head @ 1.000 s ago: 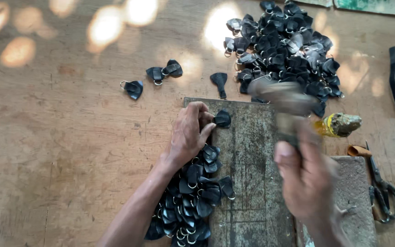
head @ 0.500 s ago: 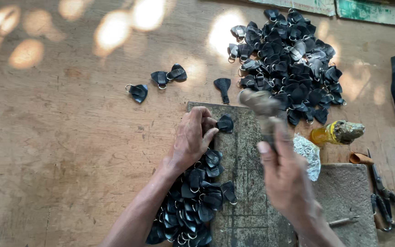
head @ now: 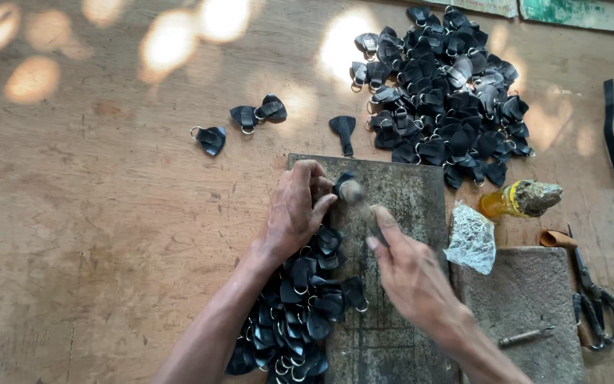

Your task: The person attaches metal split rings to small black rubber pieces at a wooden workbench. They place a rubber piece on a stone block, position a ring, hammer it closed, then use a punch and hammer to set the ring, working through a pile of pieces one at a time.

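Note:
My left hand (head: 295, 210) presses a small black leather piece (head: 340, 182) flat on a dark stone slab (head: 399, 213). My right hand (head: 410, 274) grips a hammer (head: 358, 198) by its handle, and the hammer's head rests down on that piece beside my left fingertips. Under my left wrist lies a heap of black leather tabs with metal rings (head: 300, 313), spilling over the slab's left edge.
A big pile of black ringed tabs (head: 442, 92) lies at the back right, with three loose ones (head: 257, 114) and a single tab (head: 342, 131) nearby. A yellow bottle (head: 513, 201), crumpled foil (head: 472, 240), a second slab (head: 527, 299), a metal punch (head: 527, 336), scissors (head: 595, 306) and a black strap (head: 611, 131) sit right.
The hammer, raised and blurred a second ago, has come down onto the piece held by my left hand. My left hand has stayed in place.

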